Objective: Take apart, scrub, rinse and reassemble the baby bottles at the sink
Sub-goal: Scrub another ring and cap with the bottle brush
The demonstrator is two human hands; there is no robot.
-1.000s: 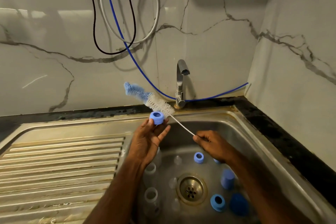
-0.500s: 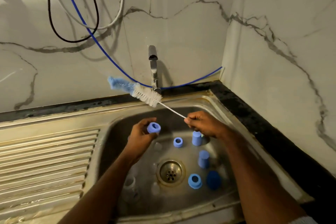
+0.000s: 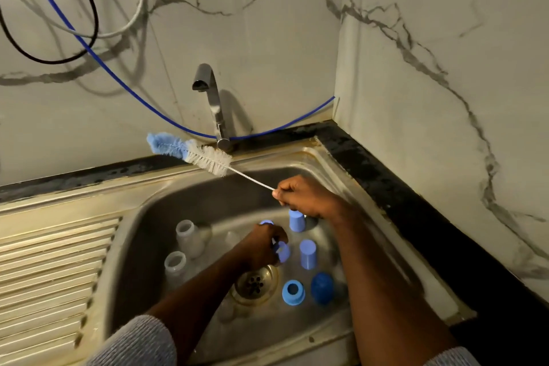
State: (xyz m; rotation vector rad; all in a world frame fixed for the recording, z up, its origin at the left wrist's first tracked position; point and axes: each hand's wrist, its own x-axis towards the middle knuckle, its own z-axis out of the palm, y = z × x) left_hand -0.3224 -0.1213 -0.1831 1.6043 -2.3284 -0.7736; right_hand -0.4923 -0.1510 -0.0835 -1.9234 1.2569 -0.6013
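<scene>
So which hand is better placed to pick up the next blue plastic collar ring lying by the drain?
Probably left. The left hand is low in the steel sink, near the blue plastic collar ring, though it holds another blue ring. The right hand grips the wire-handled bottle brush.

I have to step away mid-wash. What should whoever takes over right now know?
Right hand grips the bottle brush by its wire stem, bristles raised over the back rim of the sink.
Left hand is low in the basin, fingers curled round a blue ring.
Taken apart: two clear bottles at the basin's left; blue caps, another ring and a dark blue cap right of the drain.
Tap shows no water.
Left: remaining scrubbing, rinsing, reassembly.
</scene>
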